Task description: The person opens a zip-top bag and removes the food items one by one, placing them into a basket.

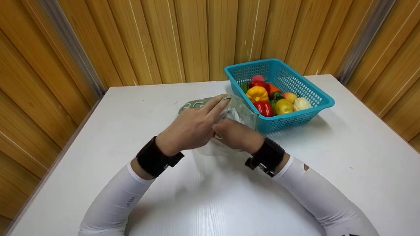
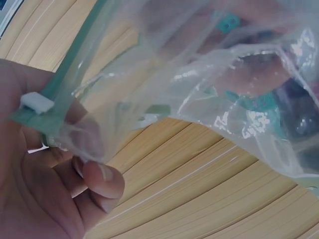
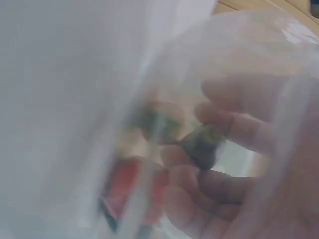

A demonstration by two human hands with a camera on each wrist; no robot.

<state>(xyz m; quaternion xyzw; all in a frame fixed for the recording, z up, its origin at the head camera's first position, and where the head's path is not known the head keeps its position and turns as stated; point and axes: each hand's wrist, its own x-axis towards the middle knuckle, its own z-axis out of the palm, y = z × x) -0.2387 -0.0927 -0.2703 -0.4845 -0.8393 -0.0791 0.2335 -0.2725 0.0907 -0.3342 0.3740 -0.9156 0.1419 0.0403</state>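
Observation:
A clear plastic zip bag point(image 1: 242, 113) with a green-printed panel and green top strip is between the hands. My left hand point(image 1: 193, 126) grips its top edge. In the left wrist view, the thumb and fingers pinch the plastic close to a white slider point(image 2: 37, 102). My right hand point(image 1: 234, 132) is behind or within the bag's clear film, its fingers bent. In the right wrist view, a small dark green fruit or vegetable point(image 3: 203, 146) shows between those fingers; haze from the plastic hides its kind. Blurred red and green produce point(image 3: 132, 189) appears beyond the film.
A blue-green perforated basket point(image 1: 323, 98) stands at the back right of the white table point(image 1: 137, 114). Inside are red peppers point(image 1: 263, 108), a yellow pumpkin-like piece point(image 1: 257, 94) and several other fruits and vegetables. Wood-panelled walls point(image 1: 197, 42) enclose the table's back and sides.

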